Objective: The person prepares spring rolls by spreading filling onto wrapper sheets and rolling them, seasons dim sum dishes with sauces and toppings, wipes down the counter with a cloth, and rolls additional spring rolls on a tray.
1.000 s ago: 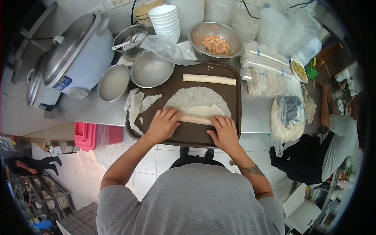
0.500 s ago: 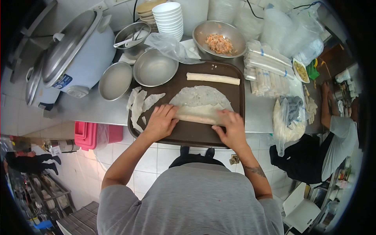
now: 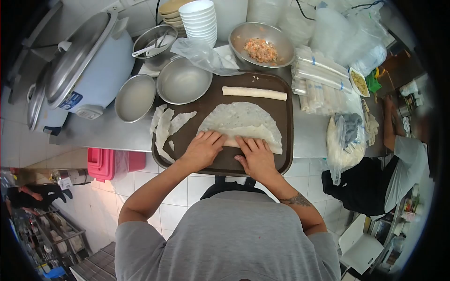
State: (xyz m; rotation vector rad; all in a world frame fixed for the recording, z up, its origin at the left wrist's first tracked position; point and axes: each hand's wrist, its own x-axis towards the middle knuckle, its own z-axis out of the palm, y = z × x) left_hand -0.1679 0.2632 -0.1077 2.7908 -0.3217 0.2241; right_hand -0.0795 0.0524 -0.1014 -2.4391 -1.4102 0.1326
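A round, translucent rice paper wrapper [image 3: 241,114] lies on the brown tray [image 3: 287,105], its near edge folded over a filling into a partly formed roll [image 3: 231,141]. My left hand [image 3: 205,149] curls its fingers over the roll's left part. Beside it, my right hand [image 3: 255,157] presses bent fingers on the roll's middle, thumb out towards me. The filling under the fold is mostly hidden. A finished pale roll [image 3: 254,93] lies farther back on the tray. Torn wrapper strips [image 3: 165,129] lie at the tray's left.
Behind the tray stand a bowl of orange-flecked filling [image 3: 261,50], an empty-looking metal bowl [image 3: 184,80] and a bowl of cloudy liquid [image 3: 135,98]. Wrapped roll packs [image 3: 321,77] and a plastic bag [image 3: 346,143] sit right. A large cooker [image 3: 93,65] stands left. Another person [image 3: 405,164] is at right.
My right hand has moved left from the roll's right end to its middle, close to my left hand. My left hand has shifted slightly right. The wrapper's right fold now shows uncovered.
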